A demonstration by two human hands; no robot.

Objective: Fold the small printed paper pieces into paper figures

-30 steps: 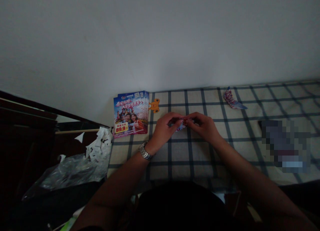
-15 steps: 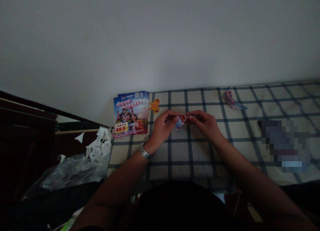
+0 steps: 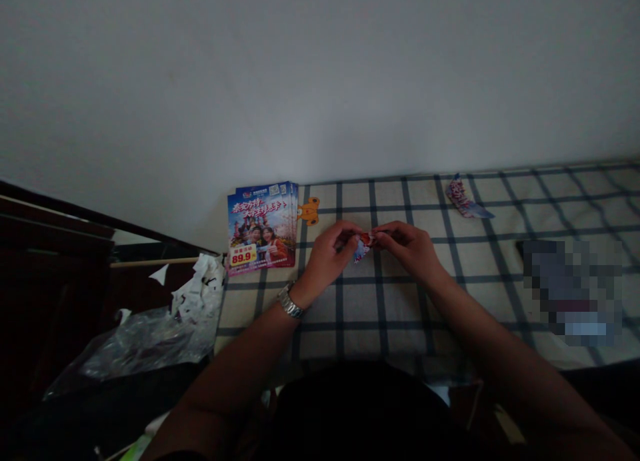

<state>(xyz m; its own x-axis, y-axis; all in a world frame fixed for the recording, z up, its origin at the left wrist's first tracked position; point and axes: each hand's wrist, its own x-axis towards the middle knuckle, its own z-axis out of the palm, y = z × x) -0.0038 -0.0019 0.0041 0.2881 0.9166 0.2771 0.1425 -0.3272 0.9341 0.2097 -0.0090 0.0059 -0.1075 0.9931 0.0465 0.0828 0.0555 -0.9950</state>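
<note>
Between my two hands is a small piece of folded printed paper (image 3: pixel 363 246), blue, pink and red like the flyers nearby. My left hand (image 3: pixel 333 246) pinches its left side between thumb and fingers; a metal-band watch (image 3: pixel 290 300) is on that wrist. The paper's right side is gripped by my right hand (image 3: pixel 404 243), also in a pinch. Fingers hide part of the paper, so its full shape cannot be made out. Left of my hands lies a stack of printed flyers (image 3: pixel 262 228) with "89.9" on the top one.
A folded paper figure (image 3: pixel 465 200) lies at the back right of the checked cloth (image 3: pixel 320 328). A bear-shaped sticker or cutout (image 3: pixel 309 212) is beside the flyers. A pixelated dark object (image 3: pixel 563 281) lies at right. Clear plastic (image 3: pixel 135 344) and torn white paper (image 3: pixel 199 288) sit left. A wall stands behind.
Both hands and the held paper have shifted very slightly toward me, with the paper's visible part turned a little. Nothing else has visibly moved.
</note>
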